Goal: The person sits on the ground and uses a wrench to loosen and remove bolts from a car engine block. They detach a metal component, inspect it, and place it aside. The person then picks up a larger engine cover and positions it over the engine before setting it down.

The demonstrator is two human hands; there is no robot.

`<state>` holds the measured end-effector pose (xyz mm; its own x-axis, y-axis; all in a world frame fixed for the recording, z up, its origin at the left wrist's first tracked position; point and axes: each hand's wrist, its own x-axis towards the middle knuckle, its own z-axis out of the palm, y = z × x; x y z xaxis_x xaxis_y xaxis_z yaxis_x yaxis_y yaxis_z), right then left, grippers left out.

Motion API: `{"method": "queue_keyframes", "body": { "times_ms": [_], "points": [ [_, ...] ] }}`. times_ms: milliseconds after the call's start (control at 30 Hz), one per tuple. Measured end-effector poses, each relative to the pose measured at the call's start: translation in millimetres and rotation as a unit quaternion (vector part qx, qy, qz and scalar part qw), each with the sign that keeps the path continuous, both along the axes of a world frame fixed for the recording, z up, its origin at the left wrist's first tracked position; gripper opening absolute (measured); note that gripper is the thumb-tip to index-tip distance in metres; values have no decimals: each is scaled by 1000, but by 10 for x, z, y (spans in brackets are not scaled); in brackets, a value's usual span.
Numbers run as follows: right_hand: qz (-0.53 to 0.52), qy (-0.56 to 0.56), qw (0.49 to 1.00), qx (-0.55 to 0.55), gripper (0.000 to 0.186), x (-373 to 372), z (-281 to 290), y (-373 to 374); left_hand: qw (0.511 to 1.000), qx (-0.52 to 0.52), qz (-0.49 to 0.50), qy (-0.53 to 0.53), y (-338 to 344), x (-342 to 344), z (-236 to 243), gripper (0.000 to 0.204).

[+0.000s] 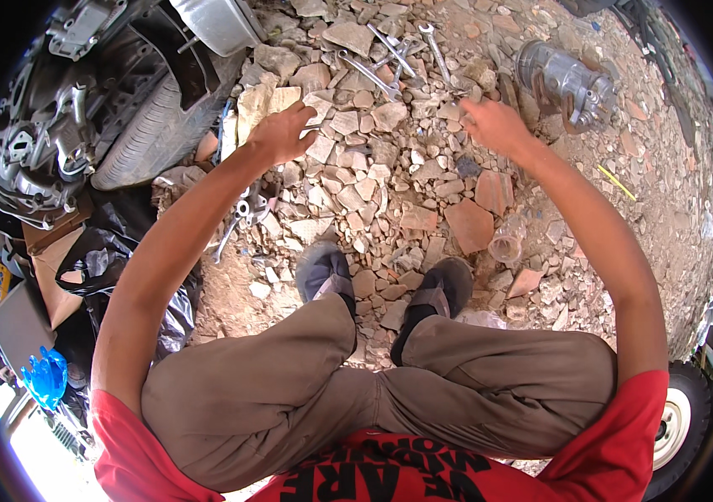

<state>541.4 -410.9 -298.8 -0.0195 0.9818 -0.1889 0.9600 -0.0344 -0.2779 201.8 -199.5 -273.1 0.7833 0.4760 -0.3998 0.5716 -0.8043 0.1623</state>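
Observation:
I sit over rubble ground with both arms stretched forward. My left hand (281, 132) hovers palm down over pale stones, fingers slightly spread, holding nothing that I can see. My right hand (494, 125) reaches down onto the stones just below a pile of metal wrenches (394, 58); its fingers are curled and whether they grip anything is hidden. More wrenches (243, 217) lie under my left forearm. A grey metal engine part (566, 84) lies to the right of my right hand.
An engine block (64, 109) and a tyre (156, 125) stand at the left. Black plastic bags (114, 259), cardboard and a blue object (45, 376) lie lower left. A clear plastic cup (507, 244) rests by my right foot. A wheel (679, 418) stands at lower right.

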Motion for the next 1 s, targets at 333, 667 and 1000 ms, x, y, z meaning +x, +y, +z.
{"method": "queue_keyframes", "body": {
  "times_ms": [333,667,1000],
  "points": [
    [173,-46,982,-60,30,-762,-176,-205,998,-10,-36,57,-175,100,-18,43],
    [-46,42,998,-27,19,-371,-14,-299,999,-10,-44,28,-76,48,-77,39],
    [-402,556,677,-265,23,-386,80,-546,960,-244,-50,-131,-318,502,-135,36]
  ]
}}
